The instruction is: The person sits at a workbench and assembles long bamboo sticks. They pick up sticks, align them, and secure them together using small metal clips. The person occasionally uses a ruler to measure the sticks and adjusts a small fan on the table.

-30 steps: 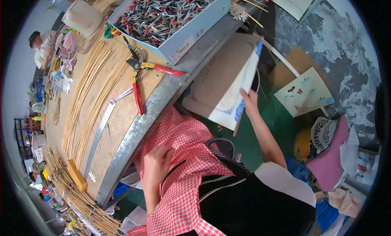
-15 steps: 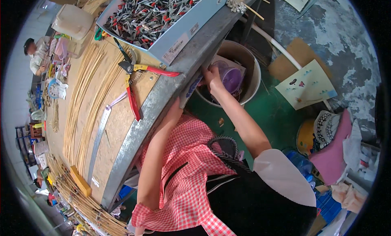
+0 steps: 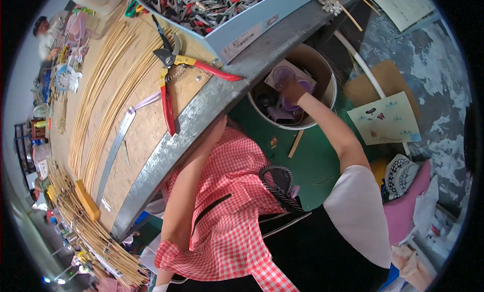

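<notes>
While I am watching the head view, the right hand [image 3: 291, 90] is reaching down into a round white bucket [image 3: 327, 93] under the bench edge, its fingers curling onto a purple plastic piece [image 3: 285, 76]; whether they are actually pinching it I cannot tell. The left hand is hiding behind the metal bench edge [image 3: 201, 115], so its grip is unreadable. Above the grip, red-handled pruning shears [image 3: 174, 72] are overhanging that edge; I am judging that a knock from the rising arm could drop them into the bucket.
</notes>
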`<state>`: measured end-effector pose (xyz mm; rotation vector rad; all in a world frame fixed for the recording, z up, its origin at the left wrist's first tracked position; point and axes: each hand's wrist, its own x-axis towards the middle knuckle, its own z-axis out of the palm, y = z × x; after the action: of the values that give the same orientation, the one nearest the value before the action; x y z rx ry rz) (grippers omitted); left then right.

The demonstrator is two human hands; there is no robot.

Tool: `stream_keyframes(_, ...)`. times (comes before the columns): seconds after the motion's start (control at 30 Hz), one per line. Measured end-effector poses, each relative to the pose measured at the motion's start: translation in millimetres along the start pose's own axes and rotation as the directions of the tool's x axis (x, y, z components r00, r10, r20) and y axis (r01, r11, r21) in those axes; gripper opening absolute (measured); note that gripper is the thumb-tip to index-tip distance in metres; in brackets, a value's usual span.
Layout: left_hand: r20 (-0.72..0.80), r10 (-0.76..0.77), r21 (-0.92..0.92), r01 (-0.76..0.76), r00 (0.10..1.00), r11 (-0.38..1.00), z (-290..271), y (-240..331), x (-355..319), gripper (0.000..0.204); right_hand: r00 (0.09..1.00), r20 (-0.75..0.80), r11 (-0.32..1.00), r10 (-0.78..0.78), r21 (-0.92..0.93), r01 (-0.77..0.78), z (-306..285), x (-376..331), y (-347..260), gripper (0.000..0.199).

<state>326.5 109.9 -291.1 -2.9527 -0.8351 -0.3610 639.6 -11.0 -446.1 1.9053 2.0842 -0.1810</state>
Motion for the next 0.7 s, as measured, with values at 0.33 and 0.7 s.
stream_keyframes(0.33,-0.043,0.062,0.105,-0.057,0.997,0.993,-26,4,4,0.038,0.964,0.211,0.977,-0.161,-0.101,0.186,-30,5,-1,0.018)
stream_keyframes(0.7,-0.162,0.164,-0.307,-0.208,0.973,0.929,-25,66,36,0.039,0.979,0.008,0.979,0.202,-0.015,-0.202,-279,-174,20,0.036)
